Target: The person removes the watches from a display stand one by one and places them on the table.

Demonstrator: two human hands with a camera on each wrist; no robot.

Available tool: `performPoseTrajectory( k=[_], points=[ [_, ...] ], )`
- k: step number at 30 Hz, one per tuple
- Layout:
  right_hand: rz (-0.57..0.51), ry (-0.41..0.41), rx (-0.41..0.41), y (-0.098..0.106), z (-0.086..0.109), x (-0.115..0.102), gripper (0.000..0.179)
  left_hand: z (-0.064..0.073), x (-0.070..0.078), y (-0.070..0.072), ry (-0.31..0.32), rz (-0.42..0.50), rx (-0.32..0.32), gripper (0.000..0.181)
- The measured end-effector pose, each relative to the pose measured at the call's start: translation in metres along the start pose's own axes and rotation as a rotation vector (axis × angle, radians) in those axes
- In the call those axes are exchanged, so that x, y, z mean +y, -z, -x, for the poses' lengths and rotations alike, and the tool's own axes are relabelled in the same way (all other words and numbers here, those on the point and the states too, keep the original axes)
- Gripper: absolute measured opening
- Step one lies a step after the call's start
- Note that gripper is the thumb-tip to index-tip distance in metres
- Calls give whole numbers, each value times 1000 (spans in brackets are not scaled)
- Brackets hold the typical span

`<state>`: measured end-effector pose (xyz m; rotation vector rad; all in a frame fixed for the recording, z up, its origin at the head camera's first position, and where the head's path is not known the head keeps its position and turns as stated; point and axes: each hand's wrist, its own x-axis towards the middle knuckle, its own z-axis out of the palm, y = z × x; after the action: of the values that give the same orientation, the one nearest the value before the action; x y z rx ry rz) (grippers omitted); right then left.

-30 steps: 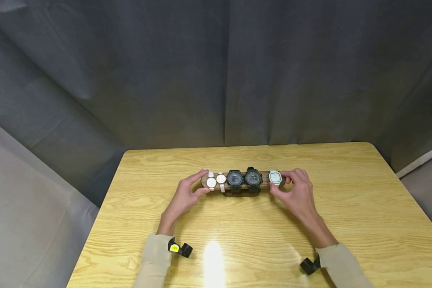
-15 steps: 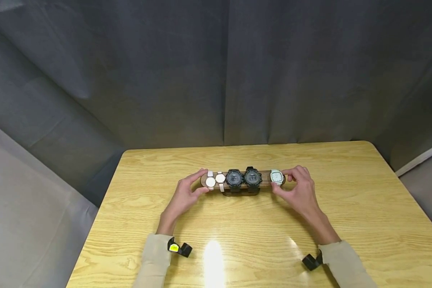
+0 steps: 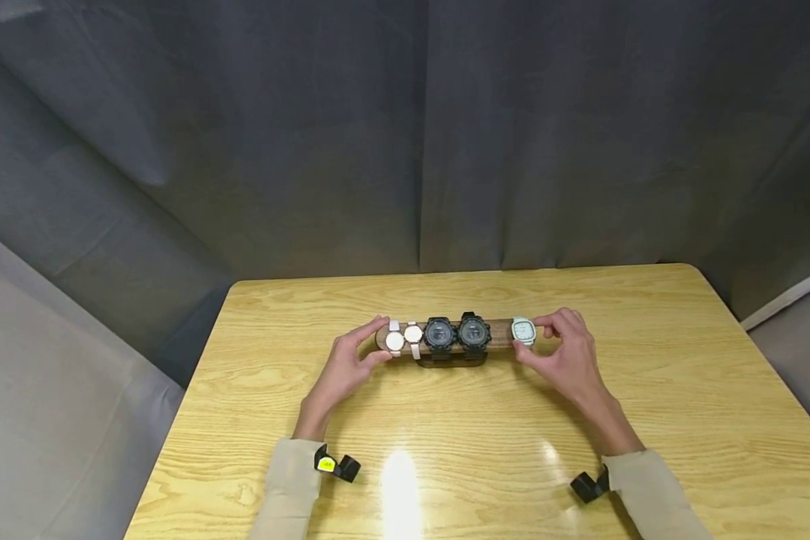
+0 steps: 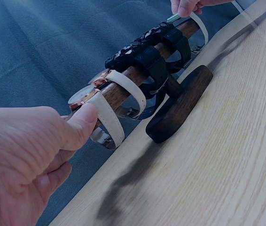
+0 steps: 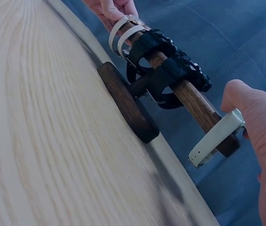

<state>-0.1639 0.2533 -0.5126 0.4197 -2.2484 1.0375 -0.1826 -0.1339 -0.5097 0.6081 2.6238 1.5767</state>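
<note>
Pinching the white watch (image 3: 523, 331), right hand (image 3: 567, 360); left hand (image 3: 343, 370) grips the bar's (image 3: 502, 328) end.

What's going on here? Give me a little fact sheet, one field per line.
Setting: wooden table, grey curtain behind
Stand: wooden bar on a dark oval base
Watches on bar: two white round ones, two black ones, one pale square one
Left hand: grips the bar's left end, thumb on a white strap
Right hand: pinches the square watch at the bar's right end
Sleeves: beige
</note>
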Motion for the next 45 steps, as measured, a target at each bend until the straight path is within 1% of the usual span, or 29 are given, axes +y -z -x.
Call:
performPoseTrajectory(
  k=[6, 12, 18, 26, 30, 34, 36, 39, 45],
  points=[
    [1, -3, -4, 7, -6, 2, 33, -2, 0, 1, -12, 1, 3, 60],
    [25, -34, -14, 14, -8, 7, 34, -2, 0, 1, -9, -3, 6, 60],
    [65, -72, -25, 21, -8, 11, 33, -2, 1, 0, -9, -7, 8, 61],
    [129, -122, 1, 28, -10, 17, 32, -2, 2, 0, -8, -18, 13, 60],
    [181, -152, -11, 29, -10, 21, 34, -1, 4, 1, -1, -26, 20, 59],
    [265, -211, -72, 29, -7, 25, 39, 0, 5, 2, 11, -20, 25, 59],
    [314, -227, -100, 29, -5, 27, 41, 0, 5, 2, 12, -21, 19, 59],
    [373, -214, -119, 28, -2, 29, 42, 1, 5, 2, 18, -24, 7, 59],
    [449, -185, -147, 27, 2, 30, 42, 1, 5, 1, 22, -19, 5, 59]
  ],
)
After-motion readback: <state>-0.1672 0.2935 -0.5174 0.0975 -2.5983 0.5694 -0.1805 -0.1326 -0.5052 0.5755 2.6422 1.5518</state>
